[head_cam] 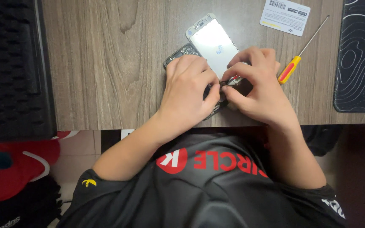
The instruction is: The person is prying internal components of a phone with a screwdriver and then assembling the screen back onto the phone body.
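An opened smartphone lies on the wooden desk (pixel 106 63). Its white screen panel (pixel 213 44) is swung up and away from the dark body (pixel 180 52) underneath. My left hand (pixel 189 90) rests over the lower part of the body, fingers curled on it. My right hand (pixel 256 86) pinches at a small part where the panel meets the body, between thumb and forefinger. What exactly the fingertips grip is hidden between the two hands.
A screwdriver with a red and yellow handle (pixel 290 69) lies just right of my right hand. A white card (pixel 284 16) sits at the back. A dark patterned mat (pixel 362 55) covers the right side, and a black case (pixel 9 67) the left.
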